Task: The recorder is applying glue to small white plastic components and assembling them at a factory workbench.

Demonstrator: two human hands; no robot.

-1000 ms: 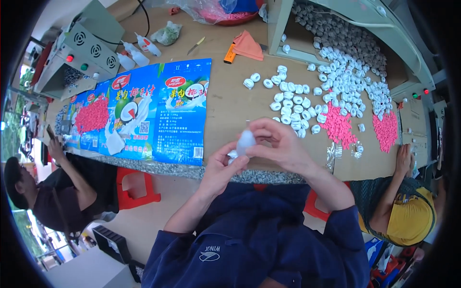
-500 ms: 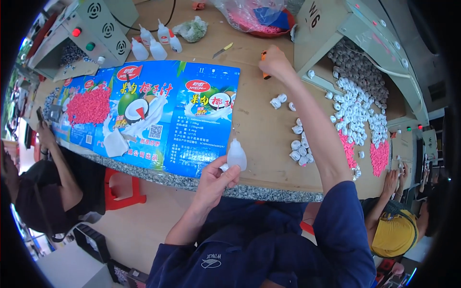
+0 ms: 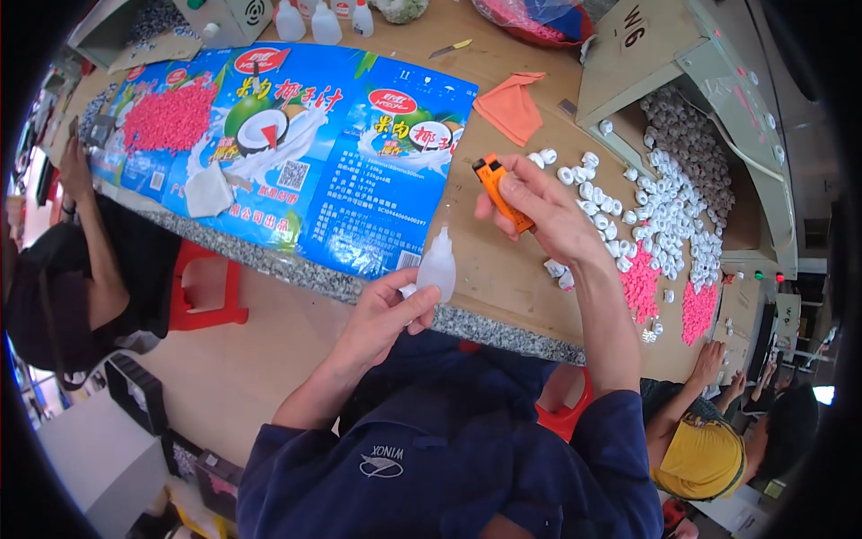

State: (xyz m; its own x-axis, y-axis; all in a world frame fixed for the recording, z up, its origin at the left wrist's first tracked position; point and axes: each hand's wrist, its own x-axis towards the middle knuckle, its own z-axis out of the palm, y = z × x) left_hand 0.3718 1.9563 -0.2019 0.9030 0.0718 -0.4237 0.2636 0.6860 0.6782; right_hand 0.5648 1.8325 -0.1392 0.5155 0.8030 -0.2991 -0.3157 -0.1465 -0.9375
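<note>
My left hand (image 3: 395, 310) grips a small translucent squeeze bottle (image 3: 437, 269) with a narrow nozzle pointing up, just above the table's front edge. Close to its right is my right hand (image 3: 543, 207), closed around an orange lighter (image 3: 505, 193) with a dark top end. The lighter tilts toward the upper left, apart from the bottle's tip. Under and behind the hands lies a blue printed cardboard sheet (image 3: 377, 211). An orange cloth (image 3: 514, 106) rests on the table beyond my right hand.
White coiled parts (image 3: 669, 211) spill from an open grey machine (image 3: 642, 72) at right, beside pink pieces (image 3: 639, 283). More pink pieces (image 3: 171, 117) lie at left near a white cloth (image 3: 208, 190). A knife (image 3: 451, 48) and squeeze bottles (image 3: 325, 25) stand farther back. Co-workers sit either side.
My right hand has come back from the far side of the table with the orange lighter, toward the bottle. My left hand still holds the bottle. The view has shifted.
</note>
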